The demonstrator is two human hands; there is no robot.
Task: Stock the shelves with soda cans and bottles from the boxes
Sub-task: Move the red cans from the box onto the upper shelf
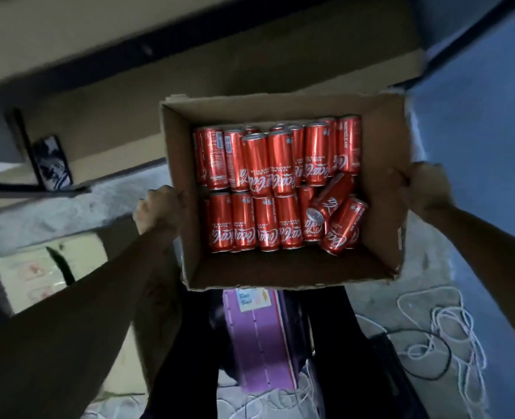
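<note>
An open cardboard box [177, 152] is held up in front of me, seen from above. Several slim red soda cans [259, 164] lie on their sides in it in two rows, and two cans [343, 225] at the right lie loose and skewed. My left hand [156, 210] grips the box's left wall, fingers curled over the rim. At the right wall, my right hand [425, 189] grips the rim. The near part of the box floor is bare.
Beige shelf boards [99, 86] with a dark edge run across the top and left. A blue wall [485, 116] is at the right. Below the box are a purple pack [259, 337], white cord [449, 328] and a black cable on the floor.
</note>
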